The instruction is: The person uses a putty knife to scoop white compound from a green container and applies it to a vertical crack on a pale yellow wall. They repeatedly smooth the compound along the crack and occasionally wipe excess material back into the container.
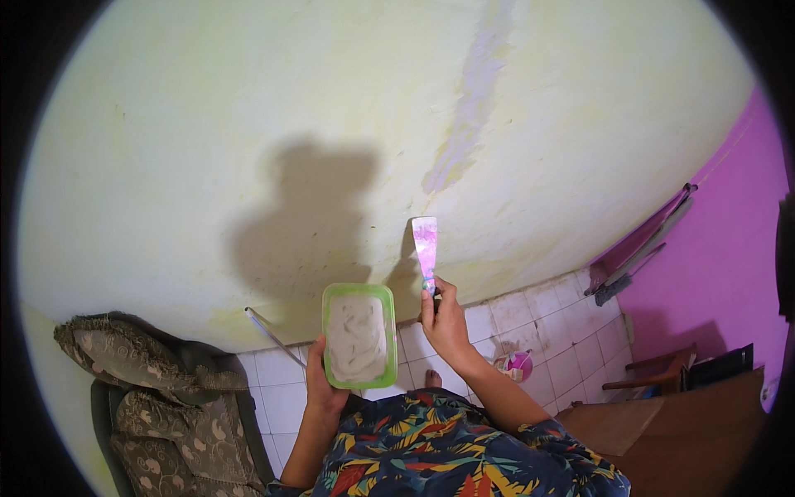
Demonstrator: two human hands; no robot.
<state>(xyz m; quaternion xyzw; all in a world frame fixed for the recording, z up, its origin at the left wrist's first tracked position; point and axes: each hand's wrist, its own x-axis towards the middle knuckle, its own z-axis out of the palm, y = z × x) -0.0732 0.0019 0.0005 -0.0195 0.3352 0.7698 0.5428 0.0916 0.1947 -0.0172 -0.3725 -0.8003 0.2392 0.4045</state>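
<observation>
The tub [358,335] is bright green with pale grey paste inside. The scraper [425,241] blade shows pink smears. The wall [248,108] is pale yellow (1 lilac streak runs down it), the side wall [737,248] magenta, the floor tiles [571,331] white, the shirt [464,451] tropical-leaf print.

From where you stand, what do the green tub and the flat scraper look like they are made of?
The green tub, held in the left hand, looks like glossy translucent plastic: its rim glows bright green. It holds a pale grey paste, probably wall filler. The scraper in the right hand looks like thin metal, since its flat blade reflects pink; its handle is hidden.
</observation>
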